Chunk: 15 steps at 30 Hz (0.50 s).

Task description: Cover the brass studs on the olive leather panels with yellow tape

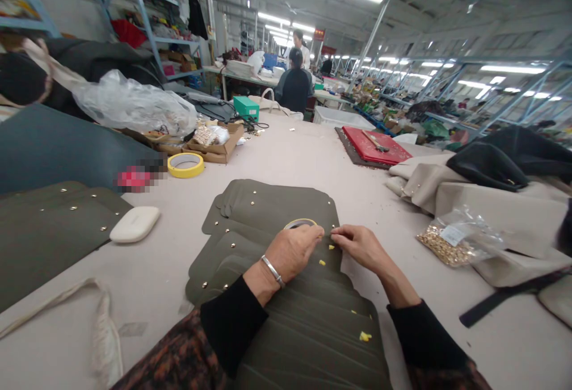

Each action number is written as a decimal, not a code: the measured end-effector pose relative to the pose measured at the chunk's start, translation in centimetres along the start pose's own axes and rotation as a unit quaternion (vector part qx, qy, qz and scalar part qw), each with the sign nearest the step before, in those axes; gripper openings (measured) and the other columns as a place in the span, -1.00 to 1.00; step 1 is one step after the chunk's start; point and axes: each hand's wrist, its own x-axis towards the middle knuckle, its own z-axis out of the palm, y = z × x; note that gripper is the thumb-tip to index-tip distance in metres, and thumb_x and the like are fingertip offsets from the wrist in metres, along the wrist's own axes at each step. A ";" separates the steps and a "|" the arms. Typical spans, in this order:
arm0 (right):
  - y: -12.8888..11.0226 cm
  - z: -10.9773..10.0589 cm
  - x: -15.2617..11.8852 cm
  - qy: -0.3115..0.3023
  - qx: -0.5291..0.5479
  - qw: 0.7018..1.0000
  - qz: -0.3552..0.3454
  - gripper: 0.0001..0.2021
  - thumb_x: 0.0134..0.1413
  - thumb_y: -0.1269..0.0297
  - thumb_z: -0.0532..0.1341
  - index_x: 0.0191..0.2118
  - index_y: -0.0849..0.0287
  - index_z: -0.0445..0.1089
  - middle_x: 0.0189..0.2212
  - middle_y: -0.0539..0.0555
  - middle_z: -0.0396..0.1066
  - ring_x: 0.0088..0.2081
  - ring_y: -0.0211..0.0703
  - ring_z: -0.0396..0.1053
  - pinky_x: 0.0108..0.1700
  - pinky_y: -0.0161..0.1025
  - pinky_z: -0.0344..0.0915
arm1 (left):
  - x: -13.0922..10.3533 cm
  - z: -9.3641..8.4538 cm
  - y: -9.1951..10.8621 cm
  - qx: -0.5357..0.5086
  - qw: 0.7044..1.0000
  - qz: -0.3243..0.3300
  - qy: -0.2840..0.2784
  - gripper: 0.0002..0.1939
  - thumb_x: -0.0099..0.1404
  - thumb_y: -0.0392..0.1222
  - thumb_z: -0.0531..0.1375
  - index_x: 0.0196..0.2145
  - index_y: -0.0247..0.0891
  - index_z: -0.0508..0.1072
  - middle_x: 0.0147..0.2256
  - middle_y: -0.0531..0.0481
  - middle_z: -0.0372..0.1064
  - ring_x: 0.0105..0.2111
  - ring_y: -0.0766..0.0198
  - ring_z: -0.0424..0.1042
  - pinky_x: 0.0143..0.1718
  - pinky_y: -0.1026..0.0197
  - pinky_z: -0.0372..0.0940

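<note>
A fanned stack of olive-green leather panels (268, 211) with small brass studs lies in front of me on the pale table (290, 157). My left hand (292, 251) rests on the stack, fingers pinched near a roll of tape (300, 223) that peeks out behind it. My right hand (360, 245) meets it fingertip to fingertip, pinching something too small to make out at the panel's edge. Small yellow scraps (365, 336) lie scattered on the panels.
A plastic bag of brass studs (451, 244) lies to the right, beside beige and black bags (487, 166). A white oval case (134, 224), more olive panels (49, 223), a yellow tape roll (185, 164) and cardboard boxes (214, 142) sit left. A red mat (375, 146) lies farther back. People work at a distant table.
</note>
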 end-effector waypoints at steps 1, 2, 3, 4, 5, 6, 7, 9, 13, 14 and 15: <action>-0.5 0.1 -0.4 0.032 0.028 0.999 -0.016 -0.76 0.00 0.20 0.17 -0.30 0.19 0.53 -0.44 0.04 0.51 -0.42 -0.18 0.40 -0.37 -0.30 0.28 | 0.0 0.1 0.0 -0.008 1.000 0.011 0.011 -0.76 0.38 -0.29 0.01 -0.02 -0.24 0.30 -0.16 -0.03 0.43 -0.13 0.31 0.41 -0.05 0.24 0.32; -1.0 0.2 -0.9 0.052 0.055 0.997 -0.035 -0.74 0.04 0.19 0.16 -0.24 0.18 0.51 -0.39 0.05 0.52 -0.37 -0.16 0.42 -0.32 -0.27 0.31 | -0.1 0.1 0.1 -0.012 1.000 0.018 0.018 -0.69 0.38 -0.30 0.01 0.06 -0.24 0.24 -0.12 -0.04 0.43 -0.10 0.31 0.41 -0.02 0.23 0.32; -1.5 0.4 -1.2 0.057 0.076 0.994 -0.056 -0.74 0.06 0.19 0.15 -0.21 0.17 0.50 -0.35 0.06 0.52 -0.34 -0.15 0.43 -0.27 -0.26 0.33 | -0.1 0.1 0.1 -0.013 0.999 0.022 0.023 -0.63 0.37 -0.30 0.01 0.13 -0.24 0.17 -0.09 -0.06 0.42 -0.08 0.31 0.41 -0.01 0.22 0.33; -2.0 0.5 -1.6 0.055 0.084 0.992 -0.081 -0.74 0.08 0.20 0.14 -0.20 0.16 0.49 -0.32 0.07 0.52 -0.31 -0.14 0.44 -0.24 -0.24 0.33 | -0.2 0.1 0.2 -0.012 0.999 0.021 0.025 -0.57 0.37 -0.30 0.01 0.18 -0.25 0.10 -0.07 -0.08 0.42 -0.07 0.29 0.41 -0.01 0.21 0.33; -2.3 0.7 -1.9 0.053 0.080 0.990 -0.106 -0.76 0.09 0.21 0.14 -0.20 0.15 0.49 -0.30 0.08 0.52 -0.29 -0.14 0.44 -0.22 -0.23 0.34 | -0.3 0.1 0.3 -0.011 0.999 0.018 0.025 -0.54 0.37 -0.30 0.01 0.20 -0.26 0.05 -0.06 -0.10 0.41 -0.07 0.28 0.41 -0.02 0.20 0.34; -2.7 0.9 -2.1 0.056 0.069 0.988 -0.130 -0.77 0.10 0.23 0.14 -0.19 0.14 0.49 -0.28 0.08 0.52 -0.27 -0.13 0.44 -0.20 -0.23 0.34 | -0.4 0.1 0.3 -0.011 1.000 0.013 0.025 -0.53 0.37 -0.30 0.01 0.21 -0.28 0.04 -0.05 -0.12 0.41 -0.08 0.26 0.42 -0.03 0.19 0.35; -2.9 1.0 -2.3 0.062 0.053 0.985 -0.151 -0.78 0.11 0.25 0.14 -0.19 0.14 0.48 -0.27 0.09 0.51 -0.26 -0.13 0.44 -0.19 -0.22 0.34 | -0.5 0.1 0.3 -0.011 1.000 0.006 0.024 -0.53 0.37 -0.29 0.02 0.20 -0.29 0.05 -0.06 -0.13 0.41 -0.10 0.25 0.44 -0.04 0.18 0.36; -3.1 1.3 -2.4 0.075 0.022 0.980 -0.183 -0.80 0.11 0.26 0.14 -0.20 0.13 0.47 -0.29 0.09 0.51 -0.28 -0.14 0.43 -0.20 -0.22 0.35 | -0.6 0.1 0.4 -0.009 1.000 -0.007 0.015 -0.55 0.37 -0.27 0.04 0.18 -0.31 0.07 -0.11 -0.14 0.43 -0.15 0.23 0.47 -0.08 0.18 0.38; -3.1 1.7 -2.4 0.088 -0.011 0.971 -0.221 -0.83 0.13 0.30 0.13 -0.22 0.12 0.46 -0.32 0.08 0.50 -0.30 -0.16 0.43 -0.22 -0.25 0.34 | -0.6 0.1 0.4 -0.001 1.000 -0.015 0.000 -0.58 0.35 -0.26 0.07 0.13 -0.33 0.09 -0.19 -0.11 0.46 -0.25 0.22 0.50 -0.18 0.18 0.41; -3.1 1.8 -2.4 0.090 -0.014 0.969 -0.228 -0.83 0.13 0.31 0.13 -0.23 0.13 0.46 -0.33 0.08 0.50 -0.31 -0.17 0.43 -0.23 -0.26 0.34 | -0.6 0.1 0.4 0.000 1.000 -0.011 -0.001 -0.58 0.35 -0.27 0.07 0.12 -0.33 0.10 -0.20 -0.10 0.46 -0.25 0.22 0.50 -0.19 0.19 0.41; -3.1 1.9 -2.5 0.091 -0.017 0.968 -0.232 -0.83 0.14 0.32 0.12 -0.24 0.13 0.46 -0.33 0.08 0.50 -0.31 -0.17 0.43 -0.23 -0.26 0.33 | -0.6 0.0 0.5 -0.001 1.000 -0.008 -0.002 -0.59 0.34 -0.27 0.08 0.11 -0.32 0.11 -0.20 -0.10 0.46 -0.24 0.22 0.50 -0.19 0.20 0.41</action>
